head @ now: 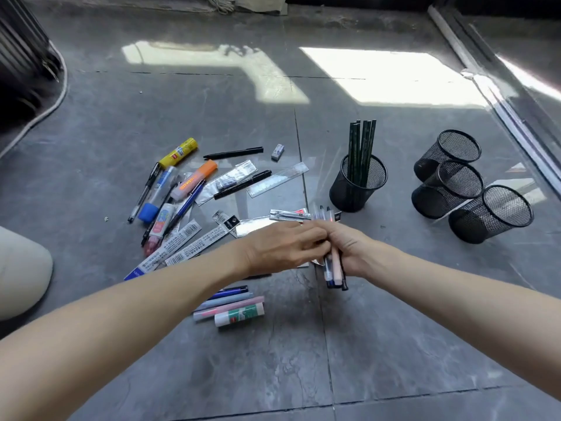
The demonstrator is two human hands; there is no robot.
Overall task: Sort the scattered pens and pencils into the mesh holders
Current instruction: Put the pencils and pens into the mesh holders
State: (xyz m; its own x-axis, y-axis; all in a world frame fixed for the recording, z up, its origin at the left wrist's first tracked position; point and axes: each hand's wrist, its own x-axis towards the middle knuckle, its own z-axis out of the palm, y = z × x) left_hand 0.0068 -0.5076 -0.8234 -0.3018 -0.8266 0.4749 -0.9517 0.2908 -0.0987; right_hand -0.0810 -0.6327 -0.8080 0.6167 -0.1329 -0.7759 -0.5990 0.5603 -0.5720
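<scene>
My right hand [349, 247] grips a bundle of pens [334, 268], upright, low over the grey floor. My left hand [285, 247] meets it from the left, its fingertips on the same bundle. Just beyond, a black mesh holder [358, 186] stands with several dark green pencils [361, 147] in it. Three empty mesh holders [455, 174] cluster to the right. Scattered pens, markers and packets [188, 196] lie to the left, among them an orange highlighter [197, 179] and a black pen [233, 152]. A few more pens and a glue stick [239, 314] lie under my left forearm.
A yellow glue stick [179, 152], a white eraser [277, 152] and a clear ruler [277, 179] lie among the items. A sliding-door track [491, 95] runs along the right. A dark mat edge [45, 107] curves at the left, a pale cushion [21, 268] beside me.
</scene>
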